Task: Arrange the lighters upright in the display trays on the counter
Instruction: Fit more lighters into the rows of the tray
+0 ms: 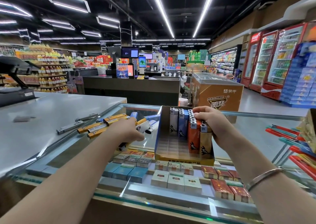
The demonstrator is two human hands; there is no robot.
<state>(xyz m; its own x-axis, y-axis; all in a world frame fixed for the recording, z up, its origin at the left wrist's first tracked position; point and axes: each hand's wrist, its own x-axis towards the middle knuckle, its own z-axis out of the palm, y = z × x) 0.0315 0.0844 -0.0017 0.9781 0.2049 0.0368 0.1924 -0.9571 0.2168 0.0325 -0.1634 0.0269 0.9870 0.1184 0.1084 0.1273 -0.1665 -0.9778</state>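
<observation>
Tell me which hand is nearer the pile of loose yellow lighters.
Left. The left hand rests among the loose yellow lighters; the right hand is apart, at the display tray.

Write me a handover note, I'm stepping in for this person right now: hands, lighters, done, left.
Left hand grips a lighter from the loose pile on the glass counter. Right hand rests on the upright lighters in the display tray, at its right side.
Done: white, blue, orange and gold rows partly stand.
Left: the tray's left and front slots are empty; the pile still lies flat.
</observation>
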